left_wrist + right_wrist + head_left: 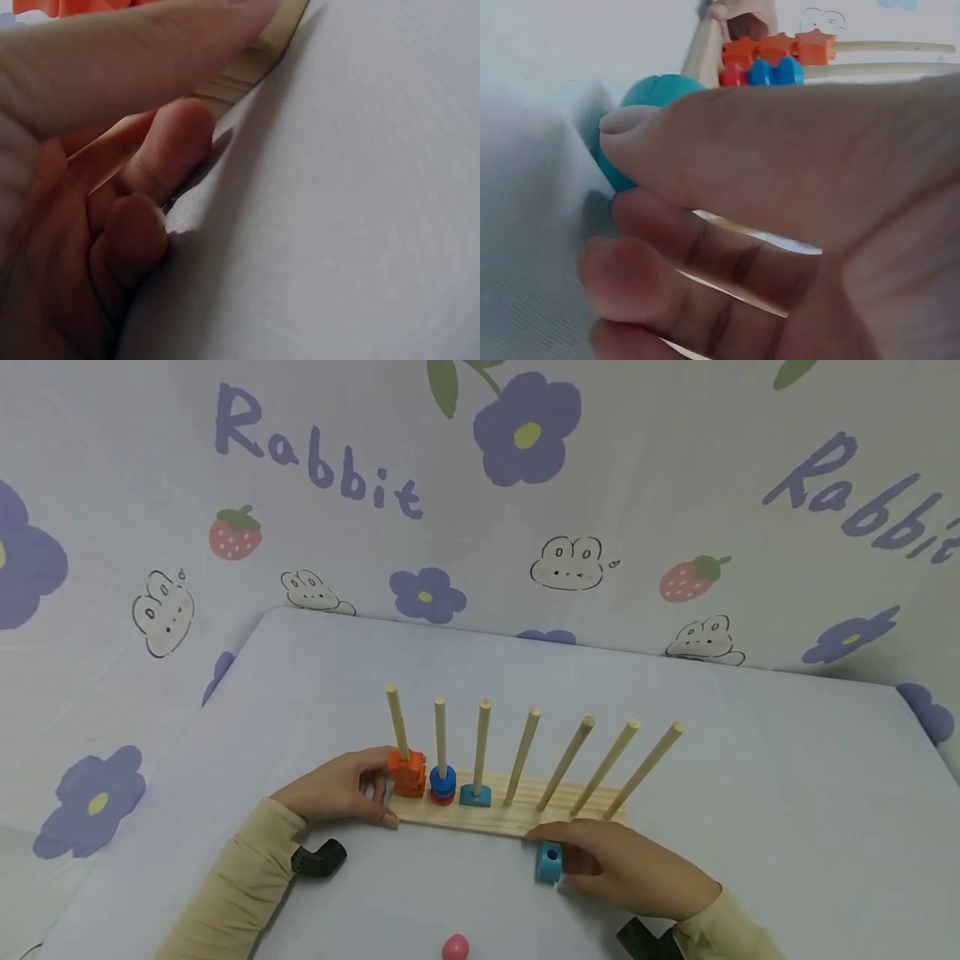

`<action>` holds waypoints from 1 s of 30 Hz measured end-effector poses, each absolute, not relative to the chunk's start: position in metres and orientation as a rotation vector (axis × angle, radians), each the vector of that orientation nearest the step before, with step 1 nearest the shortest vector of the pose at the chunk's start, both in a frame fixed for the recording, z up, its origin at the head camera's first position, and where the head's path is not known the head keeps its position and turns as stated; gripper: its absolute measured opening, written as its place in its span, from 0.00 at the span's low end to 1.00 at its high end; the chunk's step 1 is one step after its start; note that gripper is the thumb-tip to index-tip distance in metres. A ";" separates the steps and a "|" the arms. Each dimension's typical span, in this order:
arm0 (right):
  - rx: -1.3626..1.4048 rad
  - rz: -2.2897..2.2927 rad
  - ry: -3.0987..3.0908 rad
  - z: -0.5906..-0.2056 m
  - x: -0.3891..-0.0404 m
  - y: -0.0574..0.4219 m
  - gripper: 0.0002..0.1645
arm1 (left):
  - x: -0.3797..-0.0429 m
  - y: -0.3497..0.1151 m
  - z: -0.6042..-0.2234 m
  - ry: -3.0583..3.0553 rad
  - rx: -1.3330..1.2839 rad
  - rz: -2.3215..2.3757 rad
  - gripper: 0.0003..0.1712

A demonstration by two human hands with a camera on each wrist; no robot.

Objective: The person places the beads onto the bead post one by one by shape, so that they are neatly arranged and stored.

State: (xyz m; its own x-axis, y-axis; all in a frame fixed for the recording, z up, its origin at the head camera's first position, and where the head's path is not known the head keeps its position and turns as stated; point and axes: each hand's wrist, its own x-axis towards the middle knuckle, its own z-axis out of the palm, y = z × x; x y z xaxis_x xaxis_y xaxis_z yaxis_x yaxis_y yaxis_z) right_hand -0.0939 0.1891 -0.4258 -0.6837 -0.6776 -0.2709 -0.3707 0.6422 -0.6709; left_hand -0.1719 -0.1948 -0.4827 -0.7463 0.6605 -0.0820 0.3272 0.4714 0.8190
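A wooden peg board [461, 817] with several upright pegs lies on the table. Its left end is gripped by my left hand [341, 789], thumb at the front edge. In the left wrist view the thumb [142, 64] lies over the board's edge [240, 86]. My right hand [637, 864] pinches a teal bead [549, 864] with a hole on top, just in front of the board; the right wrist view shows the thumb across this bead [660, 90]. Orange star beads [407, 775] fill the bottom of the leftmost peg. Blue beads [442, 781] over a red one sit beside them, then a teal piece [476, 796].
A pink bead [455, 947] lies at the near edge of the head view. Pegs farther right, such as the last one [648, 764], stand bare and lean rightward in this view. A printed cloth [480, 527] hangs behind the white table [750, 760].
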 end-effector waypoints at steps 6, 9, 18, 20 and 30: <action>-0.829 -0.741 2.368 -0.431 -0.095 0.187 0.26 | -0.172 -0.196 -0.485 2.313 0.818 1.203 0.32; -0.833 -0.771 2.354 -0.432 -0.096 0.187 0.24 | -0.172 -0.196 -0.485 2.325 0.833 1.188 0.30; -0.840 -0.822 2.343 -0.435 -0.097 0.186 0.18 | -0.173 -0.196 -0.486 2.345 0.877 1.170 0.31; -0.852 -0.827 2.348 -0.436 -0.097 0.186 0.17 | -0.173 -0.196 -0.487 2.350 0.875 1.163 0.31; -0.868 -0.822 2.353 -0.433 -0.098 0.186 0.17 | -0.173 -0.197 -0.485 2.341 0.854 1.169 0.31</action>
